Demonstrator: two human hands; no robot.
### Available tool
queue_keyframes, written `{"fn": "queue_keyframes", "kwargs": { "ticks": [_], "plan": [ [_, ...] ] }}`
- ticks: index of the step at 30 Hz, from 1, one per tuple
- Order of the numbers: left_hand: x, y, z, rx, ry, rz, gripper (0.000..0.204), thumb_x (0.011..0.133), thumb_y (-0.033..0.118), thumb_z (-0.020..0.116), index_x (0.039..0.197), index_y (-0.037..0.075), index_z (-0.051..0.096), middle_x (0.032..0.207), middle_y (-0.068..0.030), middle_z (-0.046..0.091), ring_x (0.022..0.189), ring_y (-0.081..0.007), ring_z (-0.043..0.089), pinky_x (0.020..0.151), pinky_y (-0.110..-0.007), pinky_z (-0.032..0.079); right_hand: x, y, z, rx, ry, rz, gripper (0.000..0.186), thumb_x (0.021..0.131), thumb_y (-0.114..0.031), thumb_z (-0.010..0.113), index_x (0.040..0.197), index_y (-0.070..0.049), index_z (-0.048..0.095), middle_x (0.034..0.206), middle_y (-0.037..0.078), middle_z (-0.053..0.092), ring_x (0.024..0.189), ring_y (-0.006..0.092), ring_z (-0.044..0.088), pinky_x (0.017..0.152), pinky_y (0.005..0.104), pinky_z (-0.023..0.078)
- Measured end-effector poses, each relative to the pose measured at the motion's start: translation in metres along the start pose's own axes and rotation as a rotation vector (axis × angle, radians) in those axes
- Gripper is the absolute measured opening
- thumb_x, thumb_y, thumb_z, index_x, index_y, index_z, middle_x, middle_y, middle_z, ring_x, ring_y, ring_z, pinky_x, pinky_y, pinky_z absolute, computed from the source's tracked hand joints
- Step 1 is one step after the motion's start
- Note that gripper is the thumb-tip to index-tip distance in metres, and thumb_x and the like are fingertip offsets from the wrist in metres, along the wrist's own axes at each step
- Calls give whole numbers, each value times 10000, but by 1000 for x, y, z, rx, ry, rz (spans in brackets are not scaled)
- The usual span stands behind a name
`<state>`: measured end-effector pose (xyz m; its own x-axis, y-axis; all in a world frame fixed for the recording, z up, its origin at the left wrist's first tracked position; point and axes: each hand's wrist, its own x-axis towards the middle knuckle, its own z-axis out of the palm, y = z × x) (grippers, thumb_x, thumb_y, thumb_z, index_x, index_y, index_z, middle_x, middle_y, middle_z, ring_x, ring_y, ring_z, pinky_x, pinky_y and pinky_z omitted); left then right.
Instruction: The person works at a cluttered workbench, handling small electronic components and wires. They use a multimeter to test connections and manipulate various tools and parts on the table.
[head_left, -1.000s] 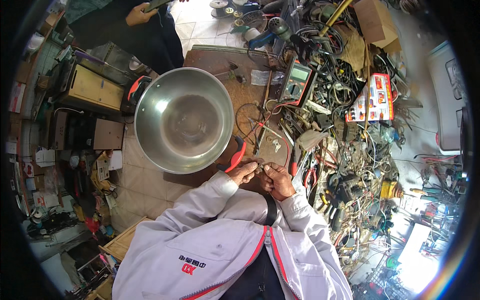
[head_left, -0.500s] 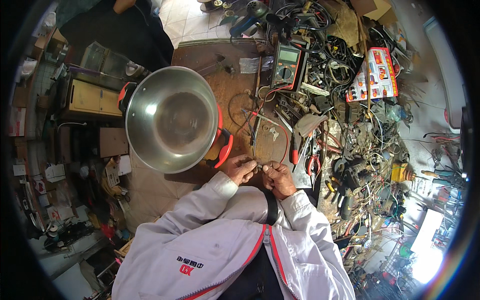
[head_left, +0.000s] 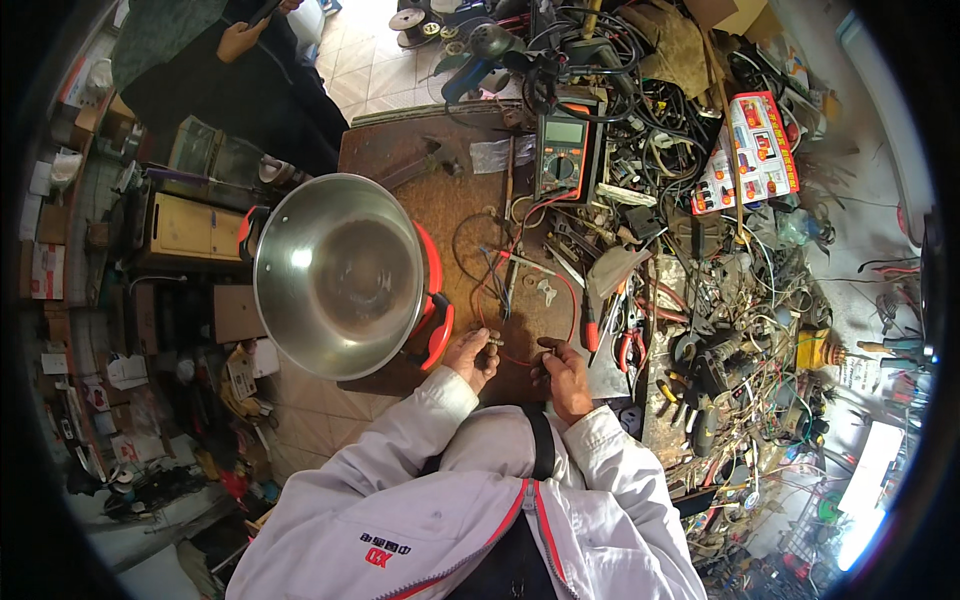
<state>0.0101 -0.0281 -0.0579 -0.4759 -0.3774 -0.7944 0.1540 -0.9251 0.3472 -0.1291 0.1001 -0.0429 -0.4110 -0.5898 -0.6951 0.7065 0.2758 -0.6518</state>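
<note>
My left hand [head_left: 470,362] is closed, pinching a small brass-coloured metal piece [head_left: 494,342] between thumb and fingertips; its exact kind is too small to make out. Just to the right, apart from it, my right hand [head_left: 567,382] has loosely curled fingers with a gap between them, and nothing shows in them. Both hands are over the near edge of the brown wooden table [head_left: 440,215]. A large steel pot [head_left: 340,275] with red-and-black handles stands left of my hands, its inside facing up. Beyond my hands lie test leads [head_left: 530,262] and a small pale metal part [head_left: 546,291].
A multimeter [head_left: 564,150] stands at the table's far right. Red-handled pliers [head_left: 631,345] and a red screwdriver [head_left: 591,333] lie right of my right hand, before a heap of wires and parts. Another person [head_left: 240,95] stands at the far left, holding a dark object.
My hands, together at the small piece before, have come apart; it stays in the left hand. The view has shifted, and more of the other person's hands shows.
</note>
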Motion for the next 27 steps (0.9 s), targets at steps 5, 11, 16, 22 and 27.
{"fn": "queue_keyframes", "kwargs": {
  "ticks": [5, 11, 16, 22, 27],
  "plan": [
    [1, 6, -1, 26, 4, -32, 244, 954, 316, 630, 943, 73, 637, 665, -5, 563, 514, -119, 491, 451, -249, 366, 20, 16, -15, -274, -53, -135, 290, 975, -235, 558, 1046, 39, 619, 709, 31, 545, 591, 114, 483, 516, 312, 393],
    [24, 12, -47, 245, 89, 118, 325, 933, 391, 645, 822, 89, 604, 572, 4, 499, 399, -106, 396, 376, -251, 279, 27, 20, -24, -621, 55, -268, 376, 965, -317, 584, 894, 48, 638, 626, 140, 539, 600, 179, 499, 553, 380, 416],
    [49, 16, -85, 579, 144, 43, 391, 898, 464, 671, 756, 105, 605, 513, 7, 477, 330, -109, 345, 330, -272, 246, 35, -19, -7, -877, 122, -307, 371, 919, -321, 639, 894, 49, 639, 704, 222, 614, 642, 297, 619, 609, 415, 469],
    [53, 20, -71, 118, 114, 186, 286, 858, 357, 736, 741, 139, 592, 598, 24, 512, 442, -124, 432, 401, -305, 306, 110, -67, 47, -1150, 134, -723, 314, 877, -299, 675, 846, 8, 616, 757, 267, 648, 710, 477, 626, 604, 528, 494],
    [149, -22, -193, 112, -135, 213, 231, 892, 344, 656, 831, 129, 599, 683, 0, 570, 559, -124, 525, 494, -290, 412, 164, -99, 103, -1388, 217, -693, 265, 888, -285, 652, 878, -25, 601, 825, 231, 677, 775, 436, 656, 674, 520, 518]
  ]
}}
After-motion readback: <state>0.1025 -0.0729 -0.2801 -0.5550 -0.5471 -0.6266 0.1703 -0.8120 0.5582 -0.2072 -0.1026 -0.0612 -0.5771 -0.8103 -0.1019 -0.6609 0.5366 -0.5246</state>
